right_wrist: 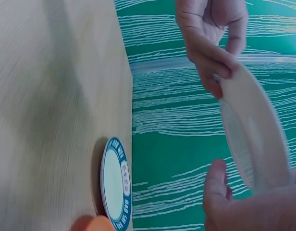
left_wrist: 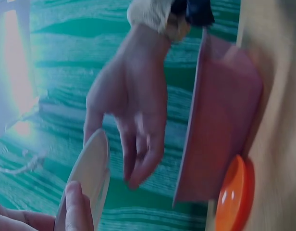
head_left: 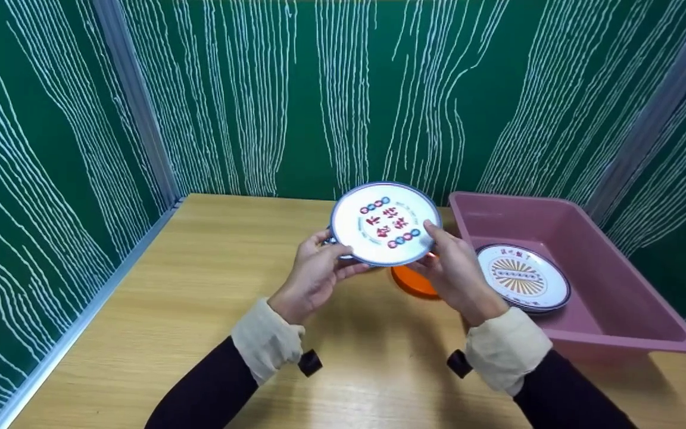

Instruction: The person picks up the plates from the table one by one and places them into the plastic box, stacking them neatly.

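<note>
Tilted above the table, a white plate [head_left: 379, 229] with a blue rim and red characters is held between both hands. My left hand [head_left: 317, 271] pinches its left edge, thumb on the face and fingers beneath. At the right edge, my right hand [head_left: 459, 271] has its thumb on the rim and its other fingers below; in the left wrist view those fingers [left_wrist: 143, 159] hang partly away from the plate. An orange dish [head_left: 415, 283] lies on the table under the held plate. A teal-rimmed plate [right_wrist: 114, 185], hidden in the head view, lies near it.
To the right stands a pink basin [head_left: 629, 286] with stacked white plates [head_left: 524, 277] at its near left side. The wooden table [head_left: 200, 286] meets green, white-streaked walls [head_left: 343, 89] at the back and sides.
</note>
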Available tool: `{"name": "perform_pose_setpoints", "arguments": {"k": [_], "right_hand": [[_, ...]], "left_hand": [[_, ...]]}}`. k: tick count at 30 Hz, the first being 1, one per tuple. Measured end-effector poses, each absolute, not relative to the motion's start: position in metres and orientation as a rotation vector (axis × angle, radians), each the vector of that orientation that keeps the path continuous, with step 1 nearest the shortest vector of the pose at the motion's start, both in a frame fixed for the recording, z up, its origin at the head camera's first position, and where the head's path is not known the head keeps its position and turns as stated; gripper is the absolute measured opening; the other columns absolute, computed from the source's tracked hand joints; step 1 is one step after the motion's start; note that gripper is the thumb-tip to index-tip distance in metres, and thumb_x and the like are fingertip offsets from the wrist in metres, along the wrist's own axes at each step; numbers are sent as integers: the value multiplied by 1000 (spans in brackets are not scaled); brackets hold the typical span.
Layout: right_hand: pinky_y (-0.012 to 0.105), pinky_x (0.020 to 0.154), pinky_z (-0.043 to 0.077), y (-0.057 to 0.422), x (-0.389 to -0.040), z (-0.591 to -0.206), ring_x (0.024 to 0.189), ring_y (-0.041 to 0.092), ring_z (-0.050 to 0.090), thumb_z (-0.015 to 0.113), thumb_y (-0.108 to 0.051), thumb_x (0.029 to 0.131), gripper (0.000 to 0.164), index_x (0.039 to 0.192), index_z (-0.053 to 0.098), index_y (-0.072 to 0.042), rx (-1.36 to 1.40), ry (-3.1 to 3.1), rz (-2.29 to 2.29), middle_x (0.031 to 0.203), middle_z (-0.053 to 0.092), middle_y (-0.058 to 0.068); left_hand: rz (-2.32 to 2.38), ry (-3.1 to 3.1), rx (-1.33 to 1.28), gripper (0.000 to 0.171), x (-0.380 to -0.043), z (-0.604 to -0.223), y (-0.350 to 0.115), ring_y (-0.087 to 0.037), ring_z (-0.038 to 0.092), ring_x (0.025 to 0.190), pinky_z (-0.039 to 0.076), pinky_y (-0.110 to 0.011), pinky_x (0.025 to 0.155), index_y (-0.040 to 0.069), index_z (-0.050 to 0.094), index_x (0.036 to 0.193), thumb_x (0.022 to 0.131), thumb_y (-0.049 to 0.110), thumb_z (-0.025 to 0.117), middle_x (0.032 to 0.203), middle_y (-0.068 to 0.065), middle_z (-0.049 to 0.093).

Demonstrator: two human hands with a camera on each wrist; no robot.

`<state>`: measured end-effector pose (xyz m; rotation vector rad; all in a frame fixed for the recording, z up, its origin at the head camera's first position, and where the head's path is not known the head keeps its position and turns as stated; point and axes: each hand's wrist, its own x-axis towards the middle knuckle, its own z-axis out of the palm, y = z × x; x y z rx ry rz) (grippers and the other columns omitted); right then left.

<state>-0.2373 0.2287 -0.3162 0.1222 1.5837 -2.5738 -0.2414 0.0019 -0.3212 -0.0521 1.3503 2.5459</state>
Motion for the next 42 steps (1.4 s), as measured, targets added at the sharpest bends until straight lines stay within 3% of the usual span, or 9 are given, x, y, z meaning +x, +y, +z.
{"name": "perform_pose_setpoints", "arguments": {"k": [7,14,26,33,42], "right_hand": [[38,98,45,231,-234,-323,109,26,55,58,-40,92,59,141,38,-15,26,1395,-2781,139,46,12],[39,97,45,240,-232,-324,103,28,60,63,-26,92,53,136,42,-7,64,1199,-2888,135,49,16],[39,96,47,250,-228,-324,93,26,61,55,-19,96,50,140,41,-1,73,1331,-2818,128,55,17],[38,99,44,259,-228,-321,108,27,56,49,-21,99,49,143,38,-5,164,1365,-2799,138,48,13],[35,102,41,280,-225,-315,126,22,39,36,-28,102,52,150,24,-14,415,1500,-2761,146,32,6]], "left_hand": [[2599,1275,-16,59,-227,-317,17,-37,65,96,55,-45,80,12,34,136,86,-7,60,119,-19,58],[2628,1274,-14,60,-226,-319,19,-36,65,96,55,-45,80,14,31,136,87,-7,59,120,-18,58],[2641,1340,143,55,-235,-336,23,-38,65,95,54,-46,81,10,36,134,87,0,63,118,-19,59],[2644,1477,197,34,-251,-350,23,-39,63,97,54,-43,81,9,53,125,92,14,61,114,-17,62],[2681,1743,-34,19,-284,-372,13,-31,63,92,55,-39,82,7,61,111,92,11,62,105,-16,60]]}}
